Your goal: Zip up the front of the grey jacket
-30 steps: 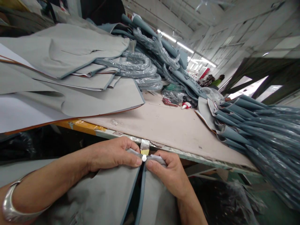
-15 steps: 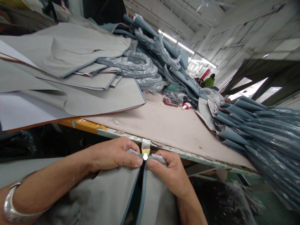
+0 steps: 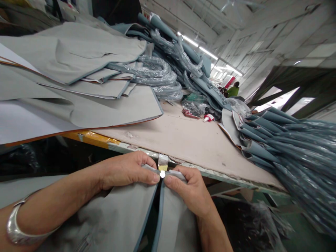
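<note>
grey blue-edged fabric (image 3: 126,206) spreads in front of the table (image 3: 189,140), its top pinched by the left hand (image 3: 126,170) and right hand (image 3: 191,189), a small white piece (image 3: 162,174) between them; keeping both edges level and evenly taut seems wise.

The pale worktop (image 3: 183,140) spans the middle of the frame, with grey panels (image 3: 118,108) layered at left and plastic-wrapped blue coils (image 3: 160,73) at upper centre. A red-and-white bottle (image 3: 209,118) lies beyond; blue bundles (image 3: 294,147) fill the right. Ceiling lights (image 3: 208,53) glow above a green-clad person (image 3: 232,91).
</note>
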`<state>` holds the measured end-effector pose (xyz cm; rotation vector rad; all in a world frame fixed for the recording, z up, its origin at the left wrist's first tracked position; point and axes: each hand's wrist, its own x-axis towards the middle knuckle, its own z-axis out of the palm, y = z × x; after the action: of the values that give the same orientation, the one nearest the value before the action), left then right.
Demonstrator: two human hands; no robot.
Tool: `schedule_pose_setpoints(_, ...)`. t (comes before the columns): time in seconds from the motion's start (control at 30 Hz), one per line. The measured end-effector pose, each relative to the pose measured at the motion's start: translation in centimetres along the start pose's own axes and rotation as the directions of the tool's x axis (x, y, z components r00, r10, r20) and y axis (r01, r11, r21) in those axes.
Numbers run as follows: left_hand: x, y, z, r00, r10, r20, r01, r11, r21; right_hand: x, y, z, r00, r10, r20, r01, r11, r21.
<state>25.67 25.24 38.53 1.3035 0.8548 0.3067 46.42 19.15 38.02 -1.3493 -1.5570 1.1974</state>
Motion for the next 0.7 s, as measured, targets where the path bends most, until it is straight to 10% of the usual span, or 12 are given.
schedule_pose_setpoints(0.7,0.25,0.38,0.39,0.996,-0.060,-0.060,0.052,0.991,-0.124,0.21,-0.52,0.00,1.000,-0.027,-0.015,0.027,0.999,0.031)
